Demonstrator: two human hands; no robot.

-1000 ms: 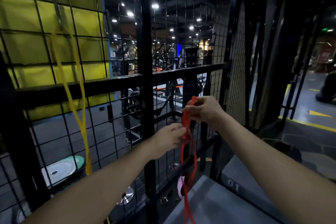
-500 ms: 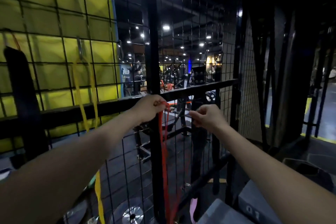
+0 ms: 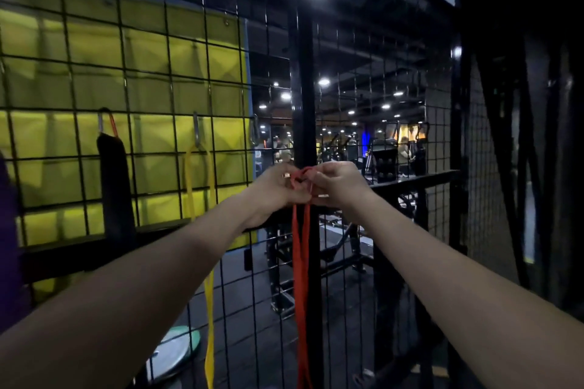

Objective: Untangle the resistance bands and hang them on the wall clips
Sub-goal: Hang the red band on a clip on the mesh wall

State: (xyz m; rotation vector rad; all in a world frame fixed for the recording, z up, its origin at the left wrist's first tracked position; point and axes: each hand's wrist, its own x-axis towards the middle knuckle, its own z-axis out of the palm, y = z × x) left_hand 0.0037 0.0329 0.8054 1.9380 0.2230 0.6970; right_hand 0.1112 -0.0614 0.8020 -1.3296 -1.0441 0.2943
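A red resistance band (image 3: pixel 301 262) hangs straight down in front of the black post (image 3: pixel 306 88) of the wire grid wall. My left hand (image 3: pixel 274 189) and my right hand (image 3: pixel 339 183) meet at its top loop, and both pinch it at about the height of the crossbar. A yellow band (image 3: pixel 207 294) hangs from a metal clip (image 3: pixel 196 129) on the grid to the left. Further left a wide black band (image 3: pixel 114 199) hangs from another clip (image 3: pixel 106 123) together with a thin red loop.
The wire grid wall (image 3: pixel 142 104) fills the view, with yellow padding behind its left half. A purple band (image 3: pixel 8 230) shows at the far left edge. A weight plate (image 3: pixel 177 354) lies on the floor beyond the grid. Dark bands hang at the right.
Both hands have risen with the red band's top end and come together at the post. The view has tilted up, showing more of the grid and its clips.
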